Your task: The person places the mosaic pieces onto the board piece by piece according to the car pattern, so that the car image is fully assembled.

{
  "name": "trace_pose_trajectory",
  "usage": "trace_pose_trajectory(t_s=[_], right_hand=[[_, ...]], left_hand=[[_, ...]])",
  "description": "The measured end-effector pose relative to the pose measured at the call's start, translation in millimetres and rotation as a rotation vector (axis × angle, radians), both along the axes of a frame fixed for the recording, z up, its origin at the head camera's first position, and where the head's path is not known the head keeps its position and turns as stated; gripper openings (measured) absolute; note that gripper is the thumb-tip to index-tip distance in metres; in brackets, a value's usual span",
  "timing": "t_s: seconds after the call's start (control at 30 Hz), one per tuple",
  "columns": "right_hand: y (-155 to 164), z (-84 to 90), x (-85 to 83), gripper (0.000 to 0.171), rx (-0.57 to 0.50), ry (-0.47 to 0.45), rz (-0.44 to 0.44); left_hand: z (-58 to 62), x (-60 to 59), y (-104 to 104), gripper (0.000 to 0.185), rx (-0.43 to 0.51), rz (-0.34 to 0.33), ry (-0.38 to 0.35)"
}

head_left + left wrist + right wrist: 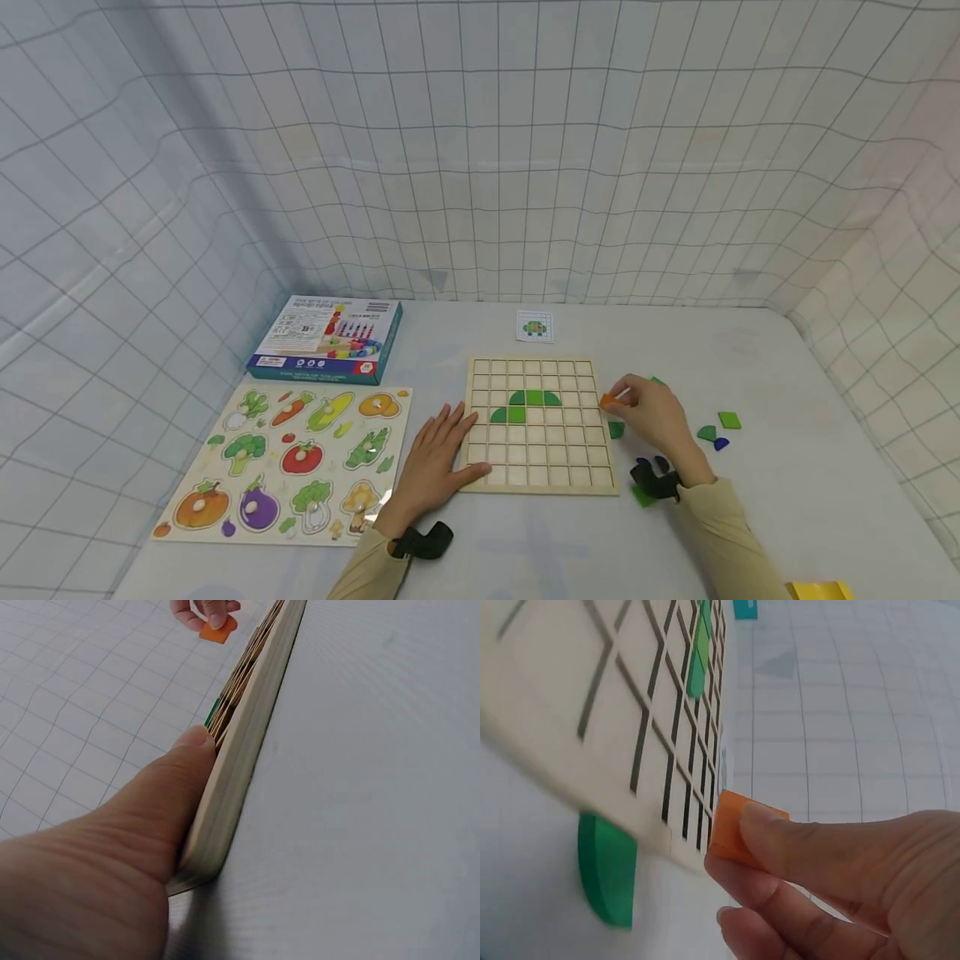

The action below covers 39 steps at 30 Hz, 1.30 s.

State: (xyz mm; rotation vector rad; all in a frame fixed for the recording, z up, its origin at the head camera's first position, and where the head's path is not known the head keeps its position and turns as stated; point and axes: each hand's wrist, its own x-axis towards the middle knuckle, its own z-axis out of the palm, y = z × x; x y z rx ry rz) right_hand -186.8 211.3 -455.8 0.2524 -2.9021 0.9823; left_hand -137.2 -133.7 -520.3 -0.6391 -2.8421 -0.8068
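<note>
Square wooden grid board (542,425) on white bench (787,500) holds four green pieces (527,403) in upper middle cells. Right hand (654,414) pinches small orange wooden tile (607,401) just at board's right edge. Left hand (437,454) flat, fingers straight, pressing board's left edge. Blue box (327,338) print unreadable.
</note>
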Motion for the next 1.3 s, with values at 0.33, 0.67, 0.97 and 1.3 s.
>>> trace_pose_trajectory(t_s=[0.33, 0.67, 0.97, 1.3], right_hand=[[-60.1, -7.6, -1.7, 0.01, 0.012, -0.004, 0.136], [-86.8, -13.6, -7.7, 0.01, 0.042, 0.051, 0.193], [-93.1, -15.1, -9.9, 0.004, 0.05, -0.006, 0.175], [-91.7, -17.8, -10.8, 0.005, 0.071, 0.034, 0.163]], left_hand=[[-1.5, -1.9, 0.0, 0.079, 0.011, -0.016, 0.05], [0.2, -1.4, -0.9, 0.078, 0.016, -0.006, 0.047], [1.9, -0.3, 0.0, 0.078, 0.013, -0.007, 0.017], [1.4, -0.3, 0.6, 0.079, 0.005, -0.003, 0.008]])
